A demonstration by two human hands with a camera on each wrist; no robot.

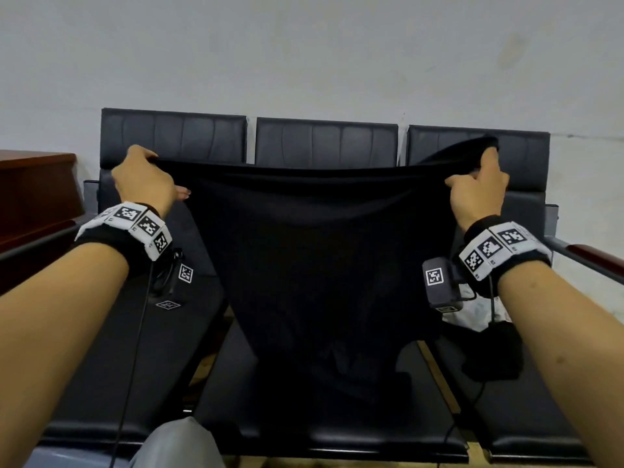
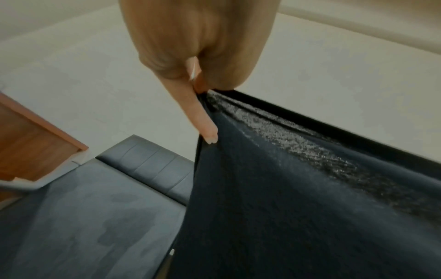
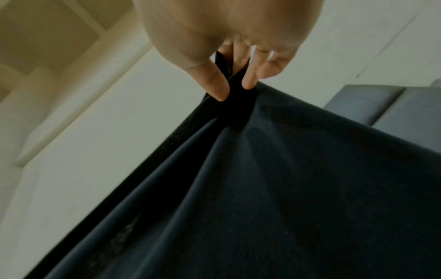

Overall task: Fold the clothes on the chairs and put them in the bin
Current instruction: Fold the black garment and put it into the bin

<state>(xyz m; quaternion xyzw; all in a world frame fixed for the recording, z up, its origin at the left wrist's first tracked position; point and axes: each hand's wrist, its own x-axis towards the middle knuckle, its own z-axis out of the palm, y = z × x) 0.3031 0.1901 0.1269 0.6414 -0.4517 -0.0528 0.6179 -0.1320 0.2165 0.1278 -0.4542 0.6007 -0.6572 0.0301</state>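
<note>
One black garment [image 1: 314, 251] is held up and stretched wide by its top edge over the middle seat of a row of black chairs [image 1: 326, 141], its lower end trailing down onto that seat. Its left corner is pinched by the left hand [image 1: 143, 179], the fingers curled round the hem; in the left wrist view one finger [image 2: 203, 120] is laid straight along the cloth's side edge. Its right corner is gripped by the right hand [image 1: 477, 190], with fabric bunched above the knuckles; in the right wrist view the cloth [image 3: 262, 188] is seen clamped between thumb and fingertips [image 3: 248, 81]. More clothes [image 1: 486, 336], dark and white, are heaped on the right seat. A wooden cabinet [image 1: 33, 194] is seen at the far left, against the pale wall [image 1: 304, 52].
</note>
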